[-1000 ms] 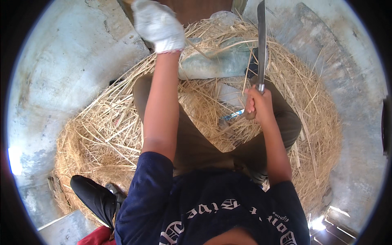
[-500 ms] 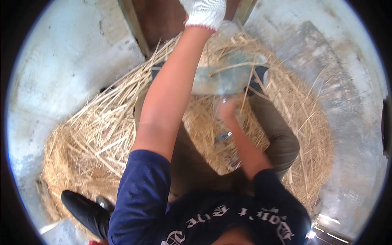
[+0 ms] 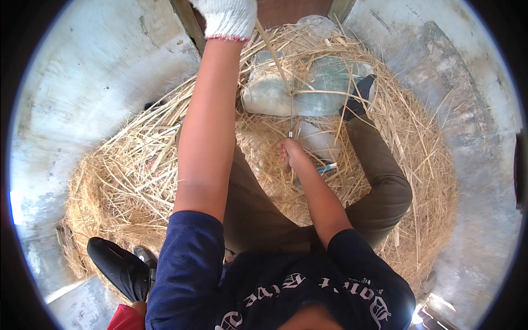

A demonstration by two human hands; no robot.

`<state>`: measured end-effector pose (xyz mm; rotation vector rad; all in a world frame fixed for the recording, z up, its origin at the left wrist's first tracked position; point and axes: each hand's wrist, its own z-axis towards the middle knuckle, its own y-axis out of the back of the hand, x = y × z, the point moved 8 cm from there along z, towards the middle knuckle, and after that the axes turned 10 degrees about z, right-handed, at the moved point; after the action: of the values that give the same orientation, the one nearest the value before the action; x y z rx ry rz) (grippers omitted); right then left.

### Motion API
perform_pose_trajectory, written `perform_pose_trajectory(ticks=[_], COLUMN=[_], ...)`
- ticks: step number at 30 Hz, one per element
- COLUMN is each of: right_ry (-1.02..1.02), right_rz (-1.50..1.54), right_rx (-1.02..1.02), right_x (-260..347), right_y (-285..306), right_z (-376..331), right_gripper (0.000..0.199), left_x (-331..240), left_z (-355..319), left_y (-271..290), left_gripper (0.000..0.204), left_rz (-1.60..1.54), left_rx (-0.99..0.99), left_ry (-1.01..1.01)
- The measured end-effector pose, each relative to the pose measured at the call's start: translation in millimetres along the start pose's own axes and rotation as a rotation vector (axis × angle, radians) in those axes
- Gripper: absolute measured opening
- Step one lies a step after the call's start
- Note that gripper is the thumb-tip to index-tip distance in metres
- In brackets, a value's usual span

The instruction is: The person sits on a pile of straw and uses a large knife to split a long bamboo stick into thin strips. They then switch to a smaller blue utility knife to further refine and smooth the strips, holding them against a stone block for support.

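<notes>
My left hand, in a white knitted glove with a red cuff edge, is raised at the top edge, its fingers out of view. A pale, narrow strip slants down from beside the glove; whether the hand holds it is hidden. Below, my bare right hand is closed round the wooden handle of a knife. Its thin blade points away from me, and its far part meets the strip's lower end in front of a whitish-green bundle. Between my legs, a small blue and white object lies next to my right forearm.
Heaped straw-like shavings and strips surround my bent legs. A pale sheet-like piece lies beyond my right hand. At lower left are another person's dark-clothed leg and red clothing. Worn grey-blue concrete borders the heap.
My left hand has moved left and slightly up. The slanting strip now shows beside it. My right hand, blurred before, has shifted a little left and toward me, with the knife now clear.
</notes>
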<state>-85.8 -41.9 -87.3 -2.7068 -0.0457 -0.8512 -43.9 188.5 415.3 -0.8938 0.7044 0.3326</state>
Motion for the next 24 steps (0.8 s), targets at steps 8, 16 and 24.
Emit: perform_pose_trajectory(ticks=[8, 16, 24], right_ry=[-0.160, 0.145, 0.848], right_rz=[0.228, 0.897, -0.410], right_rx=[0.179, 0.705, -0.353], right_x=[-28, 74, 306], right_y=[-10, -55, 13], right_z=[13, -61, -236], right_gripper=[0.023, 0.035, 0.048], left_x=[7, 4, 28], left_z=[24, 48, 39], left_y=[47, 106, -36], left_gripper=[0.042, 0.041, 0.029], left_rz=[0.063, 0.255, 0.101], left_rx=[-0.033, -0.353, 0.144], left_ry=[0.022, -0.056, -0.102])
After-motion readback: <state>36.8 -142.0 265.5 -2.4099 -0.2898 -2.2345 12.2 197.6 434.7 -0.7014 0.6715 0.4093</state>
